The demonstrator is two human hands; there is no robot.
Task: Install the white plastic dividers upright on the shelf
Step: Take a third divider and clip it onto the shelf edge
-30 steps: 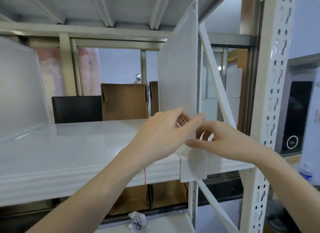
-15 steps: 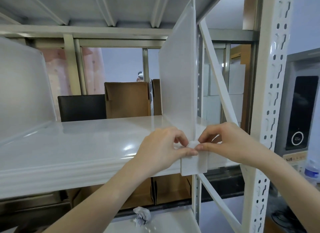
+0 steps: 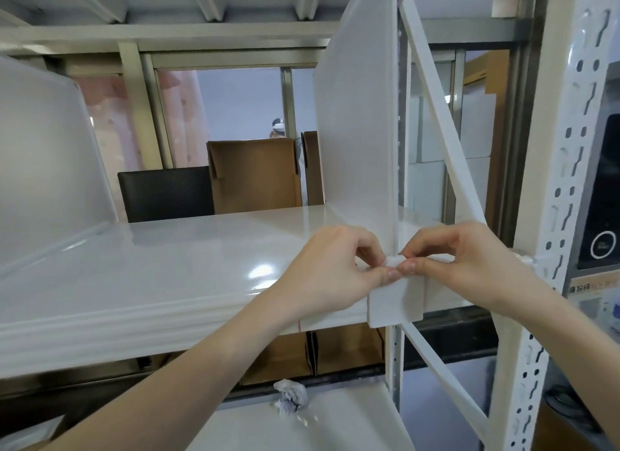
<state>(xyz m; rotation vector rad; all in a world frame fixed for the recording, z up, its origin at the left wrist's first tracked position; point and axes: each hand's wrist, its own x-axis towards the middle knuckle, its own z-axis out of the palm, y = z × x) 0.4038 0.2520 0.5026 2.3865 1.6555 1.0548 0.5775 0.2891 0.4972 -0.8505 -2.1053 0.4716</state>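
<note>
A white divider [image 3: 355, 121] stands upright on the shelf [image 3: 161, 276], at about 1 o'clock from the middle of the view, its near edge lined up with the shelf's front lip. At the foot of that edge a white clip [image 3: 396, 299] hangs down over the lip, at about 4 o'clock.

Both hands meet at the top of the clip. The left hand [image 3: 332, 269] comes in from 7 o'clock; its grip is curled, thumb and forefinger pinching a small white tab [image 3: 393, 260] at the divider's base. The right hand [image 3: 469, 259] comes in from 4 o'clock and its grip also pinches the same tab from the other side, the fingertips of the two hands nearly touching.

A second divider [image 3: 43, 168] stands upright at 9 o'clock, well apart from the first, on the same shelf. The shelf surface between them is glossy and shows a bright glare spot.

A white perforated post [image 3: 567, 182] rises at 3 o'clock, with a slanted white brace [image 3: 439, 115] just beyond the near divider. Behind the shelf, at 12 o'clock, sit a brown carton [image 3: 255, 175] and beside it, toward 10 o'clock, a black box [image 3: 164, 195]. On the lower shelf [image 3: 302, 430] at 6 o'clock lies a crumpled wad [image 3: 290, 395] of white wrap.
</note>
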